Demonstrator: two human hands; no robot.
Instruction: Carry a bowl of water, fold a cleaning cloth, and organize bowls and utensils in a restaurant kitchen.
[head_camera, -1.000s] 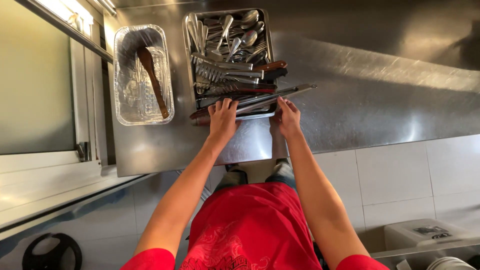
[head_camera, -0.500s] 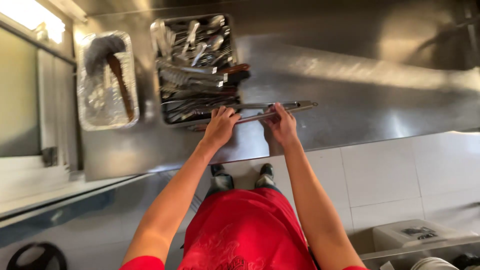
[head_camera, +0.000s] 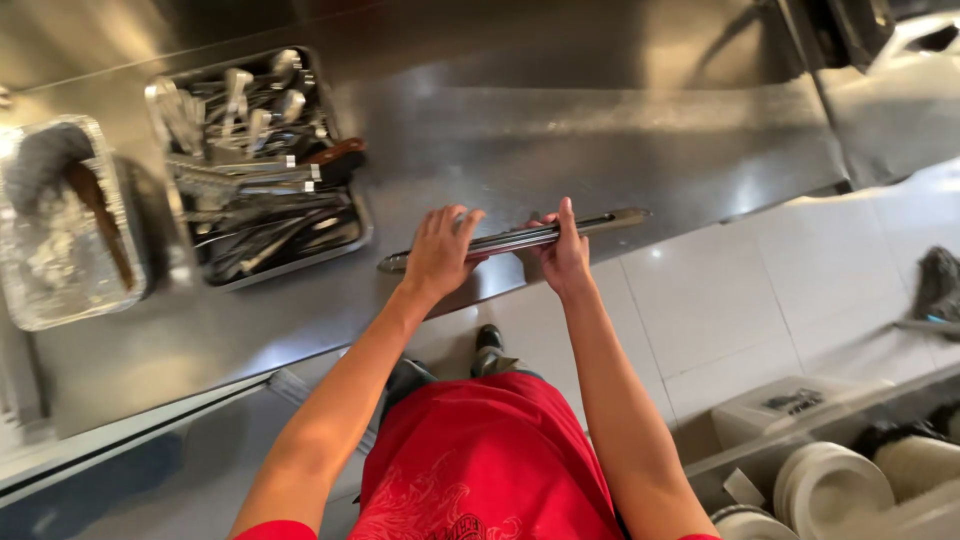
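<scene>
Honestly, a fair bit of this I cannot read well. I see both hands on a long pair of metal tongs (head_camera: 515, 238) lying across the near edge of the steel counter (head_camera: 560, 140). My left hand (head_camera: 440, 250) covers the middle of the tongs with its fingers spread flat over the top, so I cannot tell whether the thumb wraps underneath. My right hand (head_camera: 565, 250) is curled around the tongs farther along, fingers closed on the bars, one finger pointing up. The far tip sticks out past the right hand; the near tip pokes out left of the left hand.

The metal tray (head_camera: 352, 240) off to the left is a tangle of cutlery and utensils, too jumbled and blurred to sort beyond spoons and a dark-handled piece. Beside it, a foil pan (head_camera: 60, 300) is cut off by the frame edge, with a wooden spoon (head_camera: 100, 225) lying in it.

Below the counter I see pale floor tiles (head_camera: 720, 310), a shoe between the arms, and a red shirt. At the lower right, stacked white bowls (head_camera: 830, 485) are partly cropped, and a dark shape at the top right corner is too cut off to name.
</scene>
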